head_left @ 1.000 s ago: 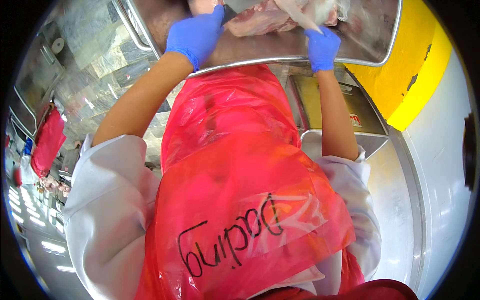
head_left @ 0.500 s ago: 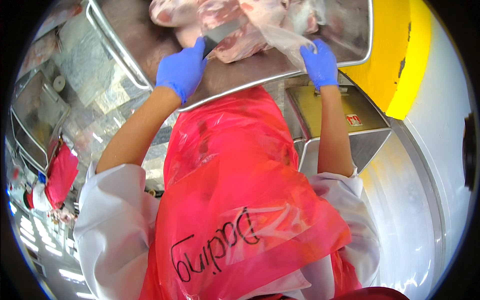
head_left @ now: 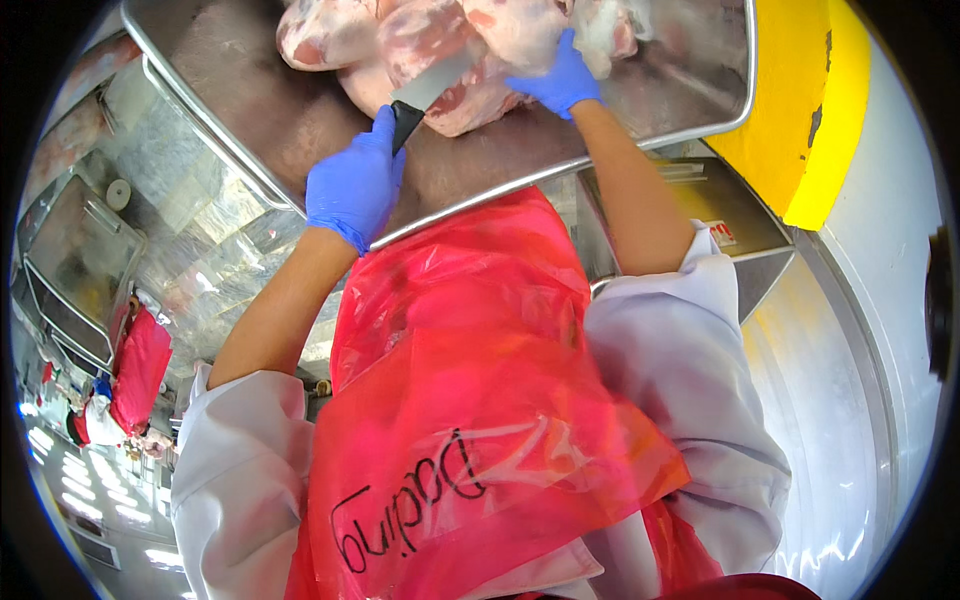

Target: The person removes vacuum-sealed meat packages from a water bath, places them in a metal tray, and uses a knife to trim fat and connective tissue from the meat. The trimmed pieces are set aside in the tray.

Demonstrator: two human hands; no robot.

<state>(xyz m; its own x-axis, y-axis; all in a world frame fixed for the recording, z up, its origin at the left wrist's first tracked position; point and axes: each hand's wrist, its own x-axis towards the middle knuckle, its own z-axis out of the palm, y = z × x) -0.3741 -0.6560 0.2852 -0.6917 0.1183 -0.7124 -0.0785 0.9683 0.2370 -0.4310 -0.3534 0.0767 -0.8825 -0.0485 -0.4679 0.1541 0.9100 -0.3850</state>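
My left hand [head_left: 355,180], in a blue glove, grips the black handle of a broad-bladed knife [head_left: 437,80], whose metal blade lies over raw meat pieces [head_left: 460,115] in a metal tray [head_left: 230,90]. My right hand [head_left: 555,80], also gloved in blue, reaches onto the meat with its fingers spread, touching a pale piece [head_left: 505,25]. A whitish, blurred mass [head_left: 605,35], perhaps plastic or fat, sits just right of it. My red plastic apron [head_left: 460,330] hangs below the tray.
A steel box [head_left: 750,250] stands under the tray's right side, beside a yellow structure [head_left: 785,100] and a white wall. Other metal trays [head_left: 75,260] are at the left, above a person in a red apron [head_left: 140,370]. Tiled flooring shows between.
My right hand has moved up and left onto the meat and spread its fingers, releasing the translucent sheet. My left hand with the knife has shifted lower in view.
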